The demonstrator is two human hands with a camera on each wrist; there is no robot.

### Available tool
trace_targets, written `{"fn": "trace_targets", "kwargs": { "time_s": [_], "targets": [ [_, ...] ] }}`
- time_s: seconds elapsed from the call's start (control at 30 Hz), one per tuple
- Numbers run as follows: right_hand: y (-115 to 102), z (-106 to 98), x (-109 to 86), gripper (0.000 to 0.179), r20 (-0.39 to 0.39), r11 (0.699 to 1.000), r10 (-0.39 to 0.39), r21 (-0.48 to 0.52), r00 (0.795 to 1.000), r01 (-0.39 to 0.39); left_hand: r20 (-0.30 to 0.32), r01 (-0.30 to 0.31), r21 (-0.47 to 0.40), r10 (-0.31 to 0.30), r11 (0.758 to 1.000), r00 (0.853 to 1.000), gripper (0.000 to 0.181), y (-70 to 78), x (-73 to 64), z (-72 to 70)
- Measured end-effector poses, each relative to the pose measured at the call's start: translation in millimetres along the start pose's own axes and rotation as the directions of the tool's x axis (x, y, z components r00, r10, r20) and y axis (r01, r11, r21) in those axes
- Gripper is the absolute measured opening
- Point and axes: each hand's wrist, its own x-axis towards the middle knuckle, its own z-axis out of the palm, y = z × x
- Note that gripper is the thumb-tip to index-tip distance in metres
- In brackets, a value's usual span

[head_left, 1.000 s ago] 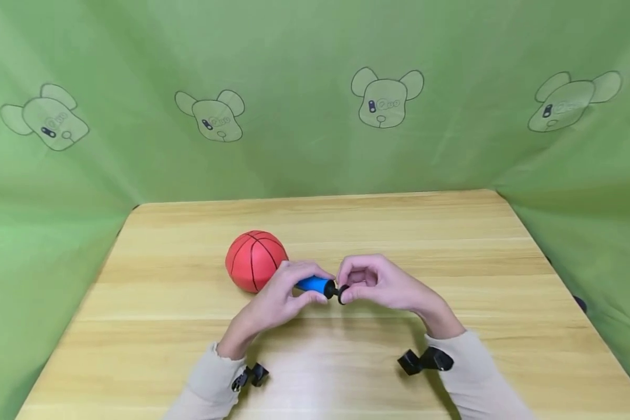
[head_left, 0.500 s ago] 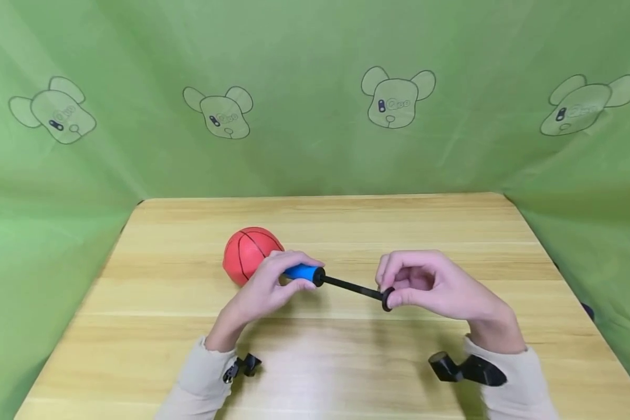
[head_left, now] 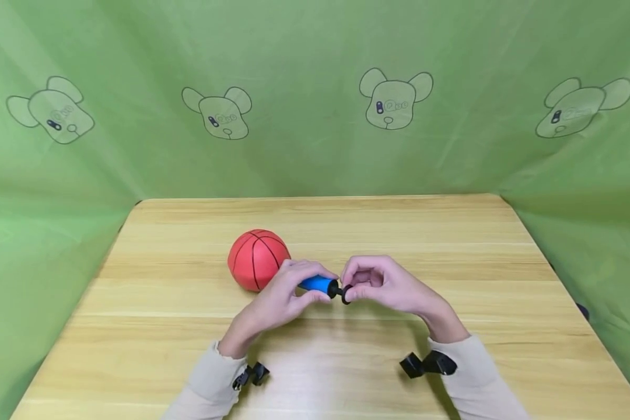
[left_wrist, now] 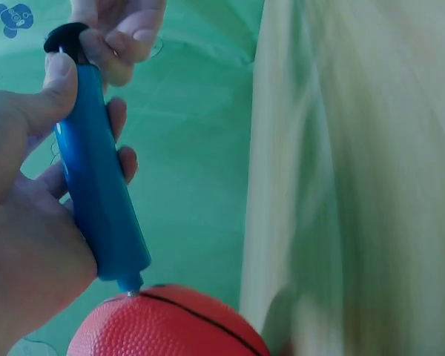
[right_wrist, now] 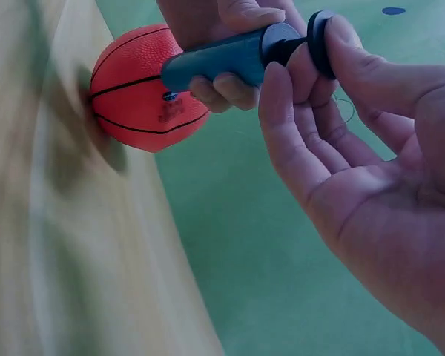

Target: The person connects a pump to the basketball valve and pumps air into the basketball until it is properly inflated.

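My left hand (head_left: 280, 297) grips the blue barrel of a hand pump (left_wrist: 100, 178), its fingers wrapped round the tube. At the lower end, a nozzle with a thin metal needle meets the surface of a red ball (head_left: 257, 261) with black basketball lines. My right hand (head_left: 391, 286) pinches the round black handle (right_wrist: 320, 44) at the pump's other end between thumb and fingers. Only a short piece of the black rod shows between handle and barrel. In the head view my left hand hides the pump's nozzle end and a bit of the ball.
The wooden table (head_left: 189, 350) lies beneath both forearms, and the ball rests on it left of the middle. A green curtain (head_left: 304, 157) with bear-head drawings hangs behind and at both sides. Black camera mounts (head_left: 427, 364) sit on the sleeves.
My right hand first drew the handle out to the right, baring a long black rod. Now it has come back left, and the rod is nearly all inside the barrel again.
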Motion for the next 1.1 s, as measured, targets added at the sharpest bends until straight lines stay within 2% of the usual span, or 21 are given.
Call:
{"fn": "trace_targets", "kwargs": {
  "time_s": [0.13, 0.23, 0.33, 0.4, 0.5, 0.57, 0.67, 0.73, 0.9, 1.0, 1.1],
  "targets": [
    [-13.3, 3.4, -1.6, 0.011, -0.015, 0.998, 0.042, -0.047, 0.999, -0.042, 0.005, -0.005, -0.015, 0.005, 1.0, 1.0, 0.028, -0.6, -1.1, -5.8],
    [-29.6, 0.8, -9.3, 0.016, -0.004, 0.996, 0.02, -0.084, 1.0, -0.02, -0.003, 0.009, -0.019, -0.009, 1.0, 1.0, 0.029, -2.1, -2.2, -12.6],
    [-43.7, -5.3, -20.0, 0.023, 0.029, 0.992, -0.092, -0.083, 0.995, 0.094, -0.033, 0.027, -0.019, -0.028, 0.999, 0.999, 0.031, -4.5, -3.2, -20.3],
    [-49.8, -9.0, -24.6, 0.027, 0.054, 0.981, -0.179, -0.064, 0.982, 0.182, -0.046, 0.035, -0.02, -0.036, 0.999, 0.998, 0.031, -5.6, -4.0, -24.5],
    [-50.0, -10.6, -25.4, 0.027, 0.071, 0.97, -0.242, -0.021, 0.968, 0.244, -0.059, 0.042, -0.019, -0.044, 0.999, 0.997, 0.031, -7.3, -4.8, -27.4],
    [-44.5, -9.4, -21.9, 0.022, 0.056, 0.974, -0.225, -0.015, 0.973, 0.226, -0.07, 0.044, -0.017, -0.045, 0.999, 0.997, 0.032, -7.9, -5.2, -26.9],
    [-30.2, -6.5, -15.7, 0.017, 0.006, 0.989, -0.146, -0.015, 0.989, 0.146, -0.075, 0.031, 0.001, -0.03, 1.0, 0.997, 0.031, -7.8, -3.2, -20.7],
    [-19.0, -4.4, -11.2, 0.015, -0.021, 0.996, -0.087, -0.008, 0.996, 0.087, -0.063, 0.021, 0.016, -0.02, 1.0, 0.998, 0.031, -6.2, -1.9, -14.7],
    [6.9, 2.4, 2.2, 0.009, -0.02, 1.0, -0.022, 0.021, 1.0, 0.023, -0.014, 0.024, 0.026, -0.024, 0.999, 1.0, 0.028, -4.0, -2.4, -6.0],
    [10.5, 6.2, 6.2, 0.008, -0.034, 1.0, 0.007, 0.026, 0.999, -0.006, -0.003, 0.026, 0.023, -0.026, 0.999, 1.0, 0.028, -4.1, -3.7, -7.3],
    [2.5, 7.9, 3.2, 0.009, -0.044, 1.0, 0.025, 0.007, 0.999, -0.025, 0.01, 0.022, 0.012, -0.022, 1.0, 1.0, 0.029, -3.9, -3.6, -8.5]
  ]
}}
